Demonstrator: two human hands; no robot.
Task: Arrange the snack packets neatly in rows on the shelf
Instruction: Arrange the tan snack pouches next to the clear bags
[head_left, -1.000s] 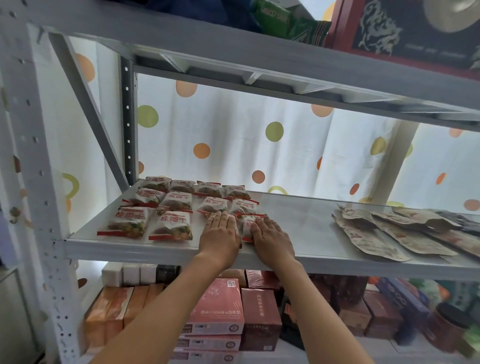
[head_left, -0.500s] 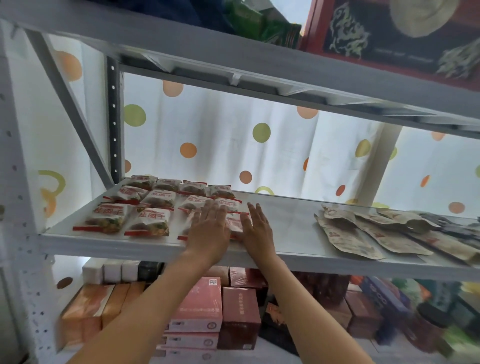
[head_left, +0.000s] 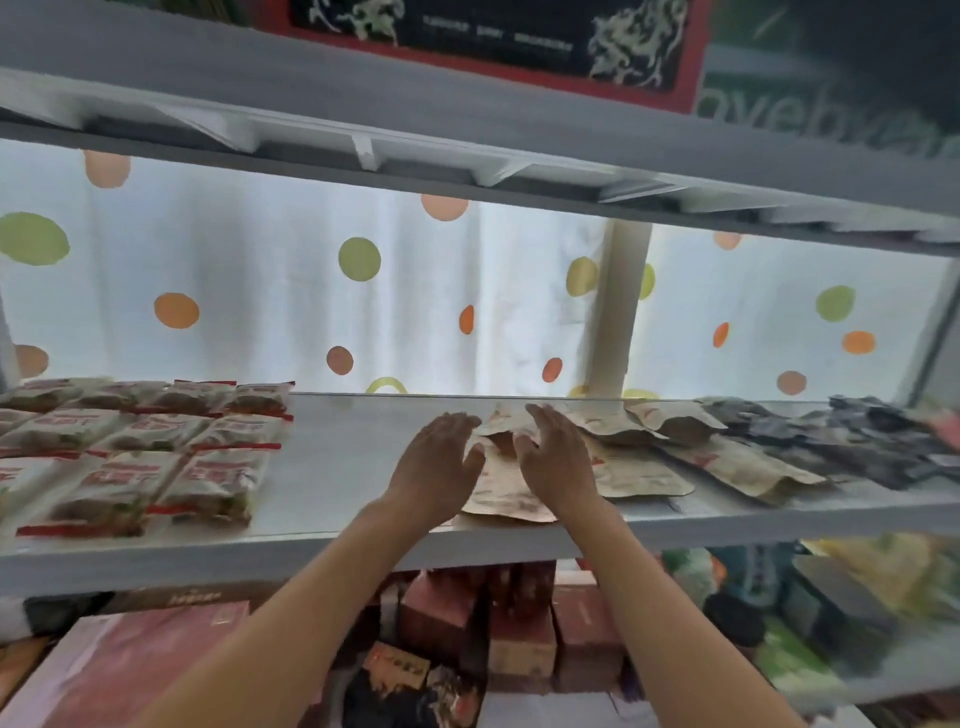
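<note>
Red-and-white snack packets (head_left: 140, 457) lie in tidy rows at the left of the shelf (head_left: 337, 467); that block looks done. Brown paper pouches (head_left: 623, 457) sprawl overlapping across the middle and right, and a heap of dark packets (head_left: 857, 441) sits at the far right, unsorted. Roughly a third arranged, by my reckoning.

Left hand (head_left: 436, 467) and right hand (head_left: 556, 457) are both spread, fingers loose, hovering at the left end of the brown pouches; neither has closed on anything (contact with the top pouch cannot be told through the blur). The nearest pouch (head_left: 504, 493) lies between and under them, close to the shelf's near edge.

Shelf surface is pale grey metal, smooth, with bare space between the two groups. Behind hangs a white curtain with coloured dots (head_left: 358, 260), backlit. Boxes (head_left: 519, 623) crowd the shelf below.
</note>
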